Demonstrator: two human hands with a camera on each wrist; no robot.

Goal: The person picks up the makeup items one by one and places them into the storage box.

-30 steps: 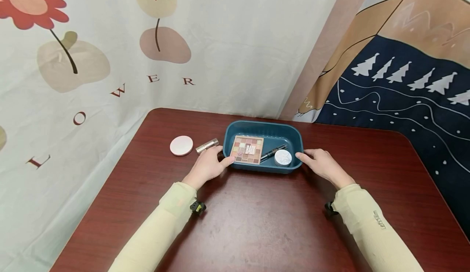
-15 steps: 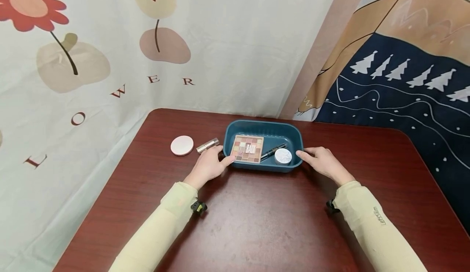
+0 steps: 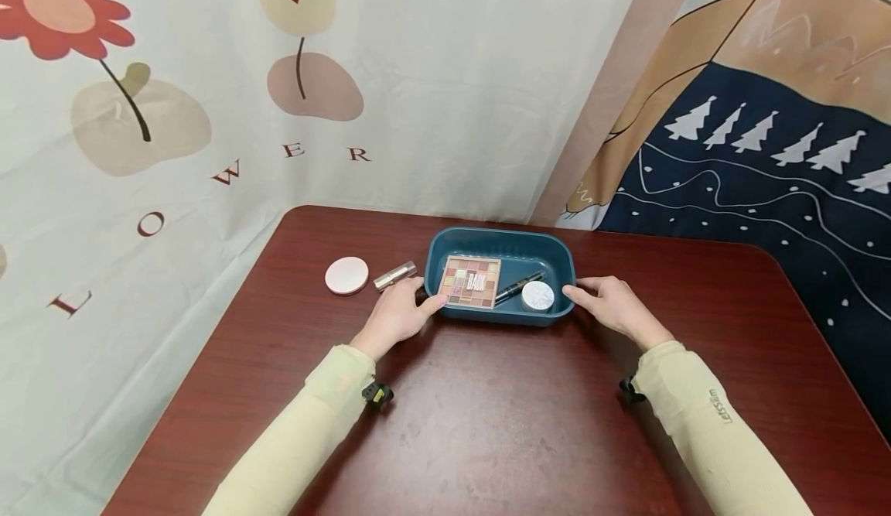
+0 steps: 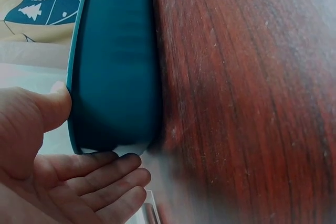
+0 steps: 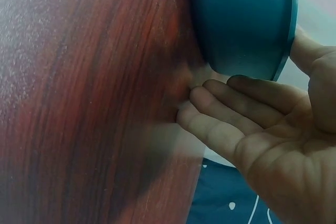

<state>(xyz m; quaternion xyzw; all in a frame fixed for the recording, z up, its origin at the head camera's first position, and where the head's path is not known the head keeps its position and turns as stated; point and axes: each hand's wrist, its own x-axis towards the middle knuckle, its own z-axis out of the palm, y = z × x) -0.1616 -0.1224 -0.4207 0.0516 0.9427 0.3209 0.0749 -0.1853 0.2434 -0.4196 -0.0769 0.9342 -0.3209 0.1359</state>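
Observation:
A teal plastic storage box (image 3: 501,318) sits on the table, its long side facing me. My left hand (image 3: 397,317) holds its left end, thumb at the rim and fingers (image 4: 107,179) along the outside of the end wall. At the right end, my right hand (image 3: 612,309) holds it the same way, with its lower fingers (image 5: 220,129) fairly straight and apart from the wall. Inside the box lie an eyeshadow palette (image 3: 469,281), a slim black pen-like cosmetic (image 3: 519,288) and a round silver-white jar (image 3: 537,297).
Left of the box, a round pale compact (image 3: 346,276) and a shiny lipstick-like tube (image 3: 394,276) lie on the dark red wooden table (image 3: 508,408). The tube is close beside my left fingers. Printed curtains (image 3: 445,98) hang behind the table's back edge.
Both hands stay at the ends of the box. The box and its contents keep their places; only the head view shifts very slightly.

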